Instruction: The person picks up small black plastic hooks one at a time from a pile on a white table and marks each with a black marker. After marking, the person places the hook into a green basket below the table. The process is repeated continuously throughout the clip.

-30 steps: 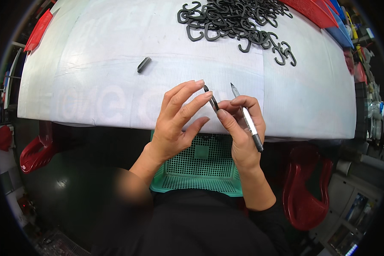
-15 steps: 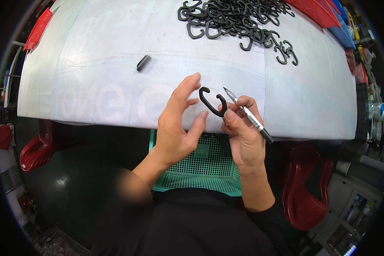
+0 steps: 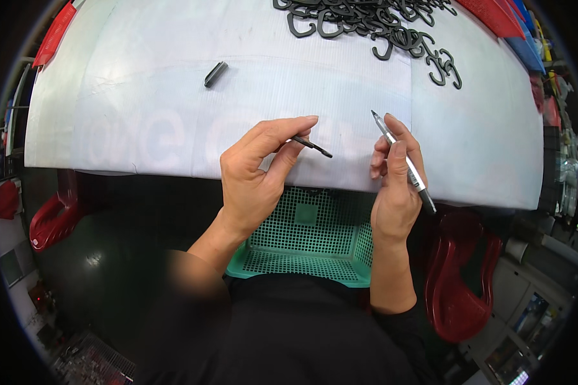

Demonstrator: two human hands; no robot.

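Head view, from the left: a red stool (image 3: 54, 215) stands below the near left edge of the white table (image 3: 141, 128). Farther in on the table a black pen cap (image 3: 216, 74) lies alone, its long axis running from near left to far right, well apart from both hands.

The left hand (image 3: 257, 173) hovers over the near edge of the table, thumb and first fingers pinched narrow on a black hook (image 3: 313, 146). The hook is seen almost edge-on, so it shows as a thin dark sliver; its long axis runs left to right and slightly nearer, with the free end pointing right toward the other hand. The curve of the hook cannot be made out from this angle.

Below the hands, under the table edge, a green basket (image 3: 315, 240) rests on the person's lap.

The right hand (image 3: 395, 186) is just right of the hook, not touching it. Its fingers are closed around a pen (image 3: 404, 160), whose long axis is steep: the uncapped tip points far and left, the black end near and right, past the heel of the hand.

At the far edge a pile of black hooks (image 3: 372, 22) spreads across the table. A second red stool (image 3: 459, 282) stands at near right.
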